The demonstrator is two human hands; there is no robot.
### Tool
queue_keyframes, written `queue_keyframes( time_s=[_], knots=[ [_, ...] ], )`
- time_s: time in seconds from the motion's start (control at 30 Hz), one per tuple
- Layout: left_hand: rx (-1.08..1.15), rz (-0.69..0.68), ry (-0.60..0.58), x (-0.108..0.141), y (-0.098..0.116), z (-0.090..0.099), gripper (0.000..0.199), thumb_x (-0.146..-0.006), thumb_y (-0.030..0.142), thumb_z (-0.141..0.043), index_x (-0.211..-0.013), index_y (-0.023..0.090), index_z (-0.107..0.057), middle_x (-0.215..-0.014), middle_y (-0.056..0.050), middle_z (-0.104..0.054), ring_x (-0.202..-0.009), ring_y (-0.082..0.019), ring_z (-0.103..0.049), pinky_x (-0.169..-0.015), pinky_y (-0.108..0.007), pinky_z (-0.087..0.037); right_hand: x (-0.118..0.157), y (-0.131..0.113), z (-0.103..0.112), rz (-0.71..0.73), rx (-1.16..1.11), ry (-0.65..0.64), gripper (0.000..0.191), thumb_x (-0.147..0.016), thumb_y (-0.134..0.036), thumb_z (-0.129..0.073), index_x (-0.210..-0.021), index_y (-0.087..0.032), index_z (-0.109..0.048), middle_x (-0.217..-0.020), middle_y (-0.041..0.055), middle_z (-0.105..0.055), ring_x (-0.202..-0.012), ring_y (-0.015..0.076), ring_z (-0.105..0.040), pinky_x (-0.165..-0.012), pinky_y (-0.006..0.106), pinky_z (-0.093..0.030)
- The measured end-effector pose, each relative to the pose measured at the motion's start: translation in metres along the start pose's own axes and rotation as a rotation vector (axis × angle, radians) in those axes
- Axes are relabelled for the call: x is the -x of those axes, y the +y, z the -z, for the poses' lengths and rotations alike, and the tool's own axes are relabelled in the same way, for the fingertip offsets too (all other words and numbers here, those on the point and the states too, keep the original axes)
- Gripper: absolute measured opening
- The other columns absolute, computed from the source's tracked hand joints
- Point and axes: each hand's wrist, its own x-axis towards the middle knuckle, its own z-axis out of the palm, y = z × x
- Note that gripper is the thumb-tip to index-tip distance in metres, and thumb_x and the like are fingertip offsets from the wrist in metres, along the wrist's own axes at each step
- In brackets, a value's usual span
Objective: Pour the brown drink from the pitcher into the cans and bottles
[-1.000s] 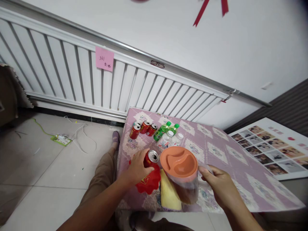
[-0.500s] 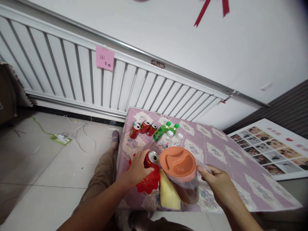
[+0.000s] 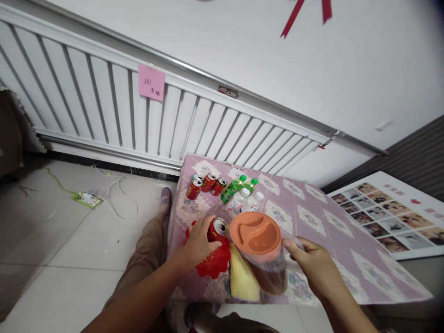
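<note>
My left hand (image 3: 199, 240) is wrapped round a red can (image 3: 215, 231) with an opened top, above a red scalloped dish (image 3: 217, 263). My right hand (image 3: 312, 259) grips the handle of a clear pitcher (image 3: 268, 270) that has an orange lid (image 3: 255, 232) and brown liquid inside. The pitcher tilts slightly, its lid close to the can but apart from it. Between dish and pitcher lies a yellow cloth-like piece (image 3: 243, 277), partly hidden by the pitcher.
Several cans (image 3: 194, 189) stand at the back left of the patterned tablecloth (image 3: 305, 222), beside green-capped bottles (image 3: 233, 189) and white-capped bottles (image 3: 239, 199). A radiator (image 3: 194, 120) runs behind. A photo board (image 3: 388, 215) leans at the right; a power strip (image 3: 86, 200) lies on the floor.
The pitcher and my right hand have shifted very slightly left. My left hand keeps its hold on the can.
</note>
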Motion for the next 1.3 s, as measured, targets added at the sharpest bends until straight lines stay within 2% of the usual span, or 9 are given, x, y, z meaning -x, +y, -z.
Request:
queue_keyframes(
  time_s=[0.57,0.77,0.93,1.3],
  knots=[
    [-0.037,0.012,-0.008,0.004,-0.007,-0.003,0.076,-0.066,0.014,-0.075,-0.138,0.027,-0.052,-0.144,-0.008,-0.06,-0.135,-0.033,-0.052,-0.118,-0.053,-0.033,0.0,0.002,0.0,-0.022,0.008,-0.012,0.043,-0.062,-0.054,-0.077,-0.046,-0.024,-0.05,-0.051,-0.0016,-0.054,-0.053,0.0162,-0.048,-0.049,0.028,-0.04],
    [-0.067,0.037,-0.033,0.006,-0.009,-0.004,0.078,-0.066,0.015,-0.075,-0.139,0.025,-0.051,-0.146,-0.01,-0.058,-0.138,-0.035,-0.05,-0.118,-0.055,-0.031,0.002,0.001,-0.002,0.015,-0.023,0.004,0.044,-0.064,-0.053,-0.076,-0.046,-0.024,-0.049,-0.049,-0.0021,-0.051,-0.053,0.0162,-0.049,-0.049,0.028,-0.04],
    [-0.1,0.063,-0.063,0.007,-0.012,-0.005,0.077,-0.068,0.015,-0.074,-0.14,0.027,-0.048,-0.148,-0.008,-0.056,-0.14,-0.032,-0.048,-0.118,-0.052,-0.031,0.003,0.001,-0.001,0.022,0.028,-0.008,0.044,-0.065,-0.056,-0.074,-0.048,-0.023,-0.053,-0.05,-0.0024,-0.049,-0.053,0.0157,-0.048,-0.05,0.028,-0.039],
    [-0.09,0.058,-0.054,0.007,-0.024,-0.009,0.075,-0.068,0.013,-0.073,-0.138,0.024,-0.048,-0.147,-0.008,-0.057,-0.139,-0.029,-0.049,-0.119,-0.048,-0.032,0.002,0.002,-0.002,0.035,0.06,-0.022,0.047,-0.064,-0.058,-0.074,-0.046,-0.023,-0.048,-0.05,-0.0024,-0.047,-0.052,0.0155,-0.046,-0.049,0.028,-0.038]
  ],
)
